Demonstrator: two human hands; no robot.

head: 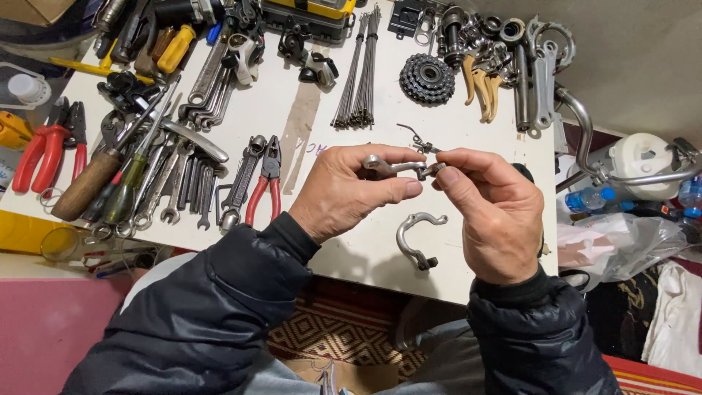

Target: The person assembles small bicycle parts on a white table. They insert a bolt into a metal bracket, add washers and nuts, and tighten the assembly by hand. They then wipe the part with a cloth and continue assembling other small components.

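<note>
White bench (351, 256) lay cluttered with tools. My left hand (344, 194) and right hand (497, 219) pinched one brake arm (391, 167) at centre frame; its mate (417, 238) waited below, unjoined.

I hold a curved metal arm (395, 167) between my left hand (351, 192) and right hand (491, 216), above the board (365, 249). A second curved arm (415, 238) lies on it beneath. Pliers (265, 186) lie to the left, spokes (358, 69) and a sprocket cluster (427, 78) behind.
</note>
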